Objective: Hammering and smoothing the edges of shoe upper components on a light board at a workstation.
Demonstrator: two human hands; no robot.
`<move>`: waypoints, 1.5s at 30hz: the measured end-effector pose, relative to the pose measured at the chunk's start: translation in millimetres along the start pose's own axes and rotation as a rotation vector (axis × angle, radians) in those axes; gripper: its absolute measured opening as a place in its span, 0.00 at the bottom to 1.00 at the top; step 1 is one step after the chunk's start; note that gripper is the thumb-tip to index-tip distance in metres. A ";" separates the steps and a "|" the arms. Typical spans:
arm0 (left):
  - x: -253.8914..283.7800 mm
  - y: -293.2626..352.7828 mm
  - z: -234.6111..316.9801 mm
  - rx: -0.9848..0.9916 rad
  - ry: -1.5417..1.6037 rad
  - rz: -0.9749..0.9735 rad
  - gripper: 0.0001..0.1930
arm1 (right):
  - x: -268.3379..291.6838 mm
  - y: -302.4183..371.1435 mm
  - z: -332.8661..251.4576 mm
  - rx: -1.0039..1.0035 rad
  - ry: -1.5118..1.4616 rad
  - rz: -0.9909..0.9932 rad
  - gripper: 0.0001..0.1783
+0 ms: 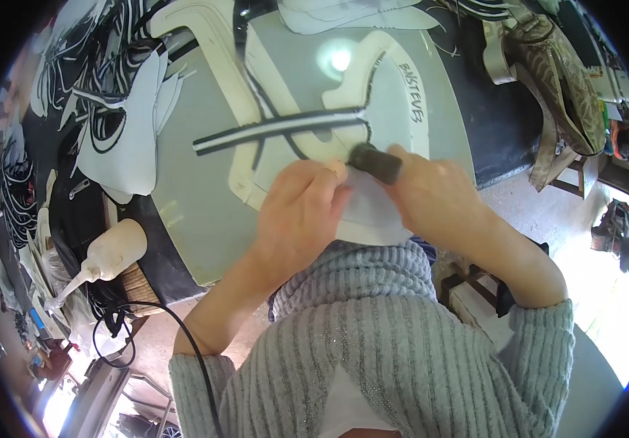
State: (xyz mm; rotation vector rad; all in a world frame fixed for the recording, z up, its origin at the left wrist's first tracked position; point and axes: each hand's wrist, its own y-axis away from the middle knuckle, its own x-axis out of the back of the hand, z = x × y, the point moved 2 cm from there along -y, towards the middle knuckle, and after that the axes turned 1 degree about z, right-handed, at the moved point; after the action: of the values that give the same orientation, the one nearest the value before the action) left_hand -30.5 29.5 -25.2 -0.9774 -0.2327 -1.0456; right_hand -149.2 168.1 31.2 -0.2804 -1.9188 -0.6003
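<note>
A pale curved template [420,117] with dark handwriting along its rim lies on a grey-green board [190,197]. Within its curve sits a light sheet piece [396,120] with a dark edging. A black-and-white striped strap [278,130] stretches left from that edge. My right hand [435,186] is closed around a dark, blunt-ended tool [376,162], whose far end meets the edging. Close beside it, my left hand [303,201] pinches at the same edge with thumb and forefinger; what lies between those fingertips is too small to make out.
White cut pieces [117,146] and striped strips [103,95] are piled at the left. A white squeeze bottle [114,252] with a long nozzle lies near the table's left edge. Patterned brown shoe-like items [559,80] lie at the right. A black cable [183,328] hangs by my left arm.
</note>
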 end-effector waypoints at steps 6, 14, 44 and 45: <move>17.1 -7.6 -11.6 0.118 0.045 -0.157 0.21 | 9.8 14.7 4.5 -0.053 -0.028 -0.092 0.14; 20.1 -5.3 -16.1 -0.139 -0.032 -0.260 0.23 | 42.0 3.1 -8.8 0.034 -0.137 0.157 0.13; 47.1 4.2 -18.2 0.053 -0.214 -0.552 0.40 | -3.3 17.6 66.9 -0.358 -0.250 0.589 0.24; 41.4 6.4 -11.8 0.055 -0.218 -0.554 0.40 | -4.4 11.1 77.1 -0.321 -0.305 0.668 0.24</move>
State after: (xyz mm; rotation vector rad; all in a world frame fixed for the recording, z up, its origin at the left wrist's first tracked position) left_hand -7.0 -4.3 -11.3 -1.0013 -0.7389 -1.4232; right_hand -203.1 218.4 5.8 -1.2195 -1.8466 -0.4188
